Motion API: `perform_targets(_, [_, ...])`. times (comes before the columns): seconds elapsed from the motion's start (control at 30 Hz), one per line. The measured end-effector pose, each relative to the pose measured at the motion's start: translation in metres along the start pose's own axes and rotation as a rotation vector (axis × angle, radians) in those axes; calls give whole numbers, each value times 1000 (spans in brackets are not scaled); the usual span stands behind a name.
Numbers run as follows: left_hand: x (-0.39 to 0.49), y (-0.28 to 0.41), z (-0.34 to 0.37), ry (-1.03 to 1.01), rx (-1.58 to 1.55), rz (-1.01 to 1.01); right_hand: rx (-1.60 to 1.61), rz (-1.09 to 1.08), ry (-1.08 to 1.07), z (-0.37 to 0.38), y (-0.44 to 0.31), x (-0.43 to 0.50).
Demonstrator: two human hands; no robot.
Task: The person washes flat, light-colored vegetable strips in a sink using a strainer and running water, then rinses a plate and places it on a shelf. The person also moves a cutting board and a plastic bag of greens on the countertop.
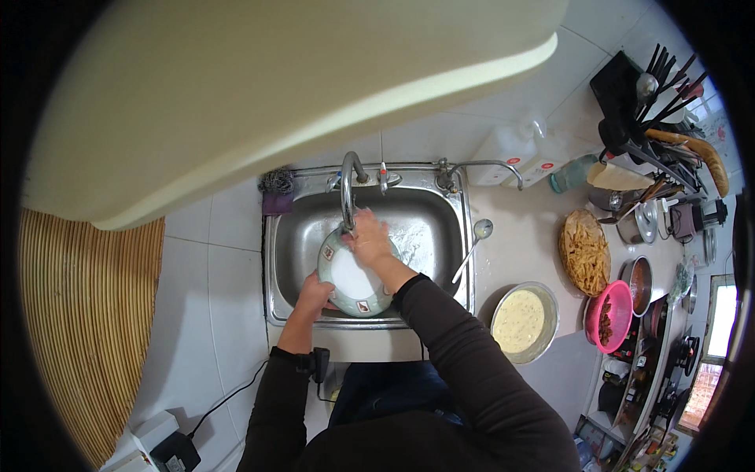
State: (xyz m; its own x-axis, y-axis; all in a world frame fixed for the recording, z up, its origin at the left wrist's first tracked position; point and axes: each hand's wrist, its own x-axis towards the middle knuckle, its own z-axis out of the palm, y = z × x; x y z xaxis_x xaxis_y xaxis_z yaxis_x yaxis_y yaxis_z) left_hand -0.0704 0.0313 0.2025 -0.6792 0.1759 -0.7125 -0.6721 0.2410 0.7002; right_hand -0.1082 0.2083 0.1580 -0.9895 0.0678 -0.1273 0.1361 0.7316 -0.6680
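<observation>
A round plate (356, 278) with a white middle and a pale green patterned rim is held over the stainless steel sink (427, 206). My left hand (312, 295) grips its left edge, the thumb on top. My right hand (370, 239) lies over the far part of the plate, under the mouth of the curved faucet (348, 189). Its fingers look wet and slightly blurred; I see nothing held in it. Part of the plate's far rim is hidden by that hand. Water shines on the sink floor to the right.
A spoon (473, 251) lies on the sink's right rim. On the counter to the right stand a metal bowl of pale batter (522, 321), a basket of fried strips (585, 253) and a pink bowl (610, 318). A steel wool scrubber (276, 181) sits at the back left corner.
</observation>
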Motion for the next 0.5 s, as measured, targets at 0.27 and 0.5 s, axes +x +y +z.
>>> perform_targets(0.27, [14,-39,9,189,-243,200,803,988,181,82,47,-56])
perform_targets(0.5, [16,-65,44,213,-738,227,1149,997,254,92,-1,-81])
